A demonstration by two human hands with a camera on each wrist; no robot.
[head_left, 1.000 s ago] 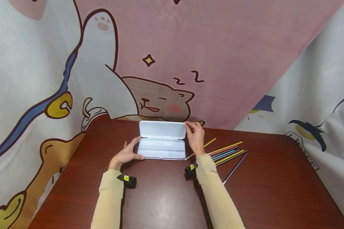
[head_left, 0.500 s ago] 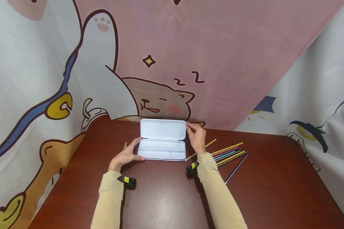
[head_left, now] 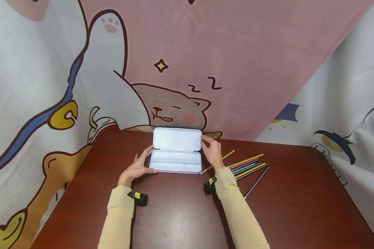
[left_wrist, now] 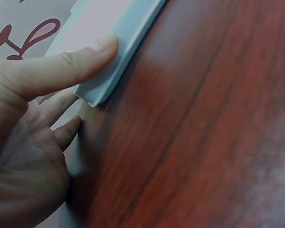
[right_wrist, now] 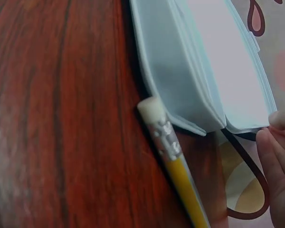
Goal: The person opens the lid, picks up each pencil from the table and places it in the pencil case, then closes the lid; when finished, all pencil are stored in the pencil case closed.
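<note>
A white pencil case (head_left: 166,167) stands with its lid raised near the table's far edge, its divided inside bare. My left hand (head_left: 137,169) grips the case's left end, thumb over the front corner and fingers along the side. In the left wrist view that thumb (left_wrist: 92,59) lies on the rim. At the upper right corner of the lid (head_left: 177,138), my right hand (head_left: 212,151) pinches the edge between thumb and fingertips. A yellow pencil (right_wrist: 183,183) with a white eraser lies beside the case's right end, partly under my right hand in the head view.
Several coloured pencils (head_left: 247,166) lie in a loose bunch right of the right forearm, with a purple pencil (head_left: 257,182) apart from them. Behind the brown table (head_left: 174,214) hangs a printed cartoon curtain (head_left: 252,62), close to the lid.
The lid has tilted further back, its top edge rising in view, with my right hand holding its corner. My left hand has stayed at the case's left end.
</note>
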